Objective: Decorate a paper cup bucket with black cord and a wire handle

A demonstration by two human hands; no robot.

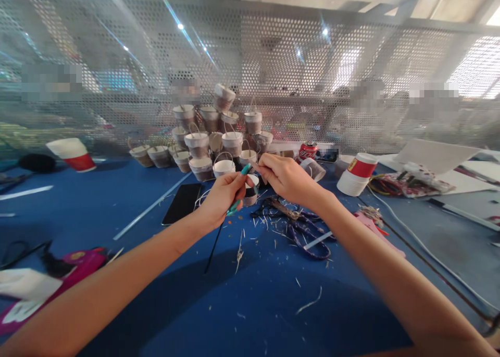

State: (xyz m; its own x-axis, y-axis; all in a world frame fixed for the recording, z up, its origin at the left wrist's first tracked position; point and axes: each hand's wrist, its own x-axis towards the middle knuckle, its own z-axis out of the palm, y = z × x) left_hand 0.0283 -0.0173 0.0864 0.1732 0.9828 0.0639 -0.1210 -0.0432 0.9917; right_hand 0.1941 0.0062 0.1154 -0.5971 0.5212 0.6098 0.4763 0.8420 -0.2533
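Observation:
My left hand (223,198), with teal fingernails, is closed in a pinch over the middle of the blue table (164,294). Fingertip to fingertip with it, my right hand (287,177) is also closed. Whatever is pinched between them is too small to make out. A thin dark strand (213,250) runs down below my left hand; I cannot tell whether the hand holds it. Just behind the fingers is a small white-and-brown bucket (250,196), partly hidden. Scissors (299,219) with dark wrapped handles lie below my right hand, among straw-like scraps (239,253).
Small buckets (197,144) with thin handles are piled at the back before a perforated screen (273,50). A black phone (182,203), magenta glue gun (80,266) and tipped paper cups (74,154) are leftward. Stacked cups (357,175), a red can (308,150) and a white cable (414,242) are rightward.

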